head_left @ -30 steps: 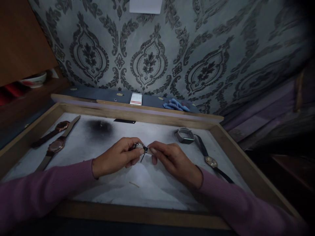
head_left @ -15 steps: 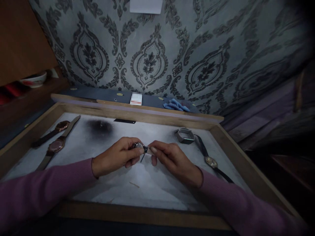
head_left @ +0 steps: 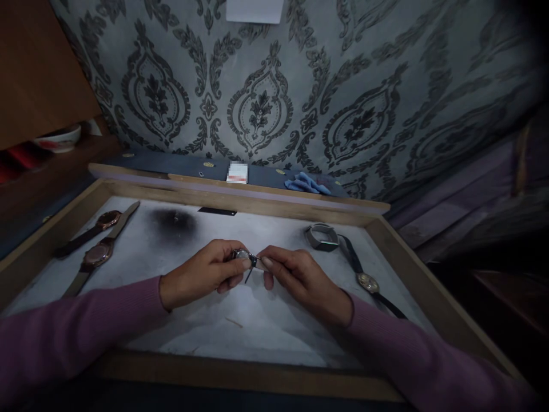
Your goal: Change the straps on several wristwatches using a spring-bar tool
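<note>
Above the middle of the white-floored tray, my left hand is closed around a small wristwatch with a round, pale face. A narrow dark strip hangs down beneath the watch. At the watch's right edge, my right hand is closed in a pinch. Something thin and dark shows between those fingertips and the watch, too small to name. My fingers hide part of the watch and whatever strap it has.
Two wristwatches, one with a dark strap and one brownish, lie at the tray's left. A squarish grey watch and a black-strapped watch lie at the right. Wooden walls surround the tray. A blue cloth rests behind.
</note>
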The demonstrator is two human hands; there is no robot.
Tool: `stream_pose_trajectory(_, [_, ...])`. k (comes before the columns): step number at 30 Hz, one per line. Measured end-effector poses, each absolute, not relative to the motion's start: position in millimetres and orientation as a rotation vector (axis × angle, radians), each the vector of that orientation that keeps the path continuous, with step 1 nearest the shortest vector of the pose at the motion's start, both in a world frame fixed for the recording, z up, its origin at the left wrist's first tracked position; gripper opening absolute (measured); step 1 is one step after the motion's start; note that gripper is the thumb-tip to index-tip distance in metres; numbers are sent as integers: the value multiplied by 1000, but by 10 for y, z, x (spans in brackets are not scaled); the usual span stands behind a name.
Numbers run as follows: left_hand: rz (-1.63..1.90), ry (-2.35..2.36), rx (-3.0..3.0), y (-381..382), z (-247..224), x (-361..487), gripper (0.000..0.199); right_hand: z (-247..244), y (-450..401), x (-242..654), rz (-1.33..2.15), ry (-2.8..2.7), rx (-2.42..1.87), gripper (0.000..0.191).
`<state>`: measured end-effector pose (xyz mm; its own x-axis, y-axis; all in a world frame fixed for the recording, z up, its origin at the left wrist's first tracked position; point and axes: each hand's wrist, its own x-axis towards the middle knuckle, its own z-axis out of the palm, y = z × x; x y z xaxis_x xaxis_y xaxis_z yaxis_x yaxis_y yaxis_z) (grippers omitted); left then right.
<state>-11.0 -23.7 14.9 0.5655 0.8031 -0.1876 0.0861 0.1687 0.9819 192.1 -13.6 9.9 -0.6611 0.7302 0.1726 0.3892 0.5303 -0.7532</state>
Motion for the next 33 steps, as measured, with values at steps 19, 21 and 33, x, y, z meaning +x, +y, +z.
stream_pose_trajectory(19, [571,888,1489,-241,145,-132,29,73,-141,1927,858,-2362,-899,26])
stream_pose_trajectory(21, [577,895,1544,-246,155,-137,27,81,-149,1929,879,-2365,-934,29])
stream_pose_trajectory(33, [589,912,1811,-244,117,-157,21,-31,-150,1935,1570,-2034,-979,42])
